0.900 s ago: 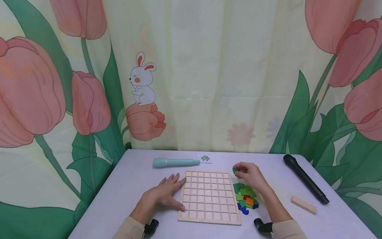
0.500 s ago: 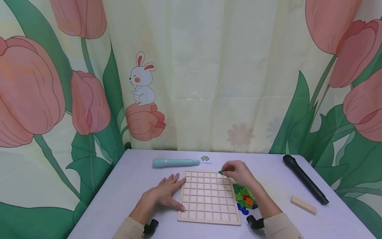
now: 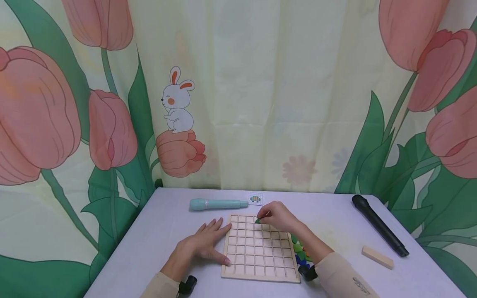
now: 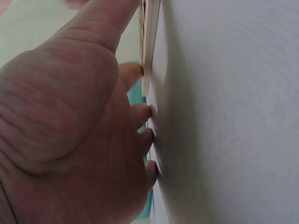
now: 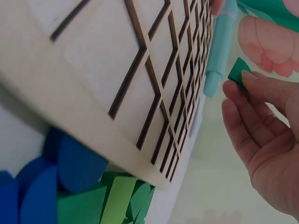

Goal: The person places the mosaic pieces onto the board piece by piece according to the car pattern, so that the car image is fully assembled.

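A light wooden grid board (image 3: pixel 255 280) with square cells lies on the white table. My left hand (image 3: pixel 205 243) rests at its left edge, fingers spread, with thumb and forefinger touching the frame. Over the board's far rows, my right hand (image 3: pixel 278 216) pinches a small dark green tile (image 5: pixel 238 70) between thumb and fingertips; in the right wrist view the tile is held clear of the grid. Beside the board's right edge lies a pile of coloured pieces (image 5: pixel 81 196), green and blue nearest, partly hidden by the right forearm in the head view.
A small picture card (image 3: pixel 255 199) lies behind the board, beside a pale teal microphone-shaped stick (image 3: pixel 218 204). On the right are a black microphone-like stick (image 3: pixel 380 225) and a plain wooden block (image 3: pixel 377 257). A tulip-printed curtain (image 3: pixel 246 103) hangs behind the table.
My right hand has carried the green tile leftward from beyond the board's right edge to above its far rows. The left hand has stayed in place.
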`<state>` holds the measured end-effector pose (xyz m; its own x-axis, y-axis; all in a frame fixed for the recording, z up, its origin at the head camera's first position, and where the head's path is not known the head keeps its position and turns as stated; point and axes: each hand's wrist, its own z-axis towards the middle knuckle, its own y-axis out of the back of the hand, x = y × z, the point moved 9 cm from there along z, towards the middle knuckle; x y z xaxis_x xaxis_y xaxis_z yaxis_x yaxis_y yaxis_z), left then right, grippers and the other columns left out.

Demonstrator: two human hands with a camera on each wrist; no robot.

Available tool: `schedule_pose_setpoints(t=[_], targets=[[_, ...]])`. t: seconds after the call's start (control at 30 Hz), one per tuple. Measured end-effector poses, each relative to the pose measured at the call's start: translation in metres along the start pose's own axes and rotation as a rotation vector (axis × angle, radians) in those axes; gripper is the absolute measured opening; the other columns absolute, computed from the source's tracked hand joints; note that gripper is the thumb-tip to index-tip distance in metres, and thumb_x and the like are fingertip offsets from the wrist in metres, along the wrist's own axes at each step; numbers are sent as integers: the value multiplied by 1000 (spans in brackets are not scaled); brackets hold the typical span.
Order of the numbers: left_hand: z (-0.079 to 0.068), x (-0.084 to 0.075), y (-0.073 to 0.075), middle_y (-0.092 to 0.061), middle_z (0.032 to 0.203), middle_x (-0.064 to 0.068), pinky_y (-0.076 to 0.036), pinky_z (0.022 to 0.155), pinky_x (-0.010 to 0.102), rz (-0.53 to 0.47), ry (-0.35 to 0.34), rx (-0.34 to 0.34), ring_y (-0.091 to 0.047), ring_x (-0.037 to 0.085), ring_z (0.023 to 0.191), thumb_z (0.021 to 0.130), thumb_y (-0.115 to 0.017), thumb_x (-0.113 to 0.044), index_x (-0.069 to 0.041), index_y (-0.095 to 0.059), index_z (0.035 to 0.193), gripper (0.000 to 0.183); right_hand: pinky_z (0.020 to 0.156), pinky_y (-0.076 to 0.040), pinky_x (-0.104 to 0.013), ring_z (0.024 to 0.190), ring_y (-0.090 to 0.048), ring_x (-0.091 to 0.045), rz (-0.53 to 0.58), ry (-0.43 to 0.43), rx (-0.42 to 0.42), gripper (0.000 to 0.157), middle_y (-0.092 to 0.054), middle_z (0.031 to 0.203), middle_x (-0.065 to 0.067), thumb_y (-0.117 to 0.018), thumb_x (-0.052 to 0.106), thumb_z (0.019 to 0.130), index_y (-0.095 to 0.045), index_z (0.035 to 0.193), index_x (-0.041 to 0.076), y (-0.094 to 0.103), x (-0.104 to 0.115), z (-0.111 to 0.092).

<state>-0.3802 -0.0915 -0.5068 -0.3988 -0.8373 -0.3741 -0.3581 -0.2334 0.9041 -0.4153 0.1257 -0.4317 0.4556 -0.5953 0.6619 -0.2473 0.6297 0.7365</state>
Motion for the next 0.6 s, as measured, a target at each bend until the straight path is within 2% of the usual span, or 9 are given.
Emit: schedule_pose_setpoints(t=[0.23,0.6], targets=[[0,2,-1,-15,175,14,-11,130,61,0,8,-2,-10,36,163,69,-80,-79,-28,-28,166,120,72,-59,-27,84,-72,-16,18,47,68,9,-79,94,-8,-75,-2,91,-80,97,3,-12,14,9],[-3,0,-1,-14,175,14,-11,130,63,-3,2,2,-9,36,163,71,-80,-78,-28,-27,166,120,64,-54,-24,73,-66,-11,-39,61,121,9,-77,81,-4,-79,-4,86,-80,86,4,-29,23,18]])
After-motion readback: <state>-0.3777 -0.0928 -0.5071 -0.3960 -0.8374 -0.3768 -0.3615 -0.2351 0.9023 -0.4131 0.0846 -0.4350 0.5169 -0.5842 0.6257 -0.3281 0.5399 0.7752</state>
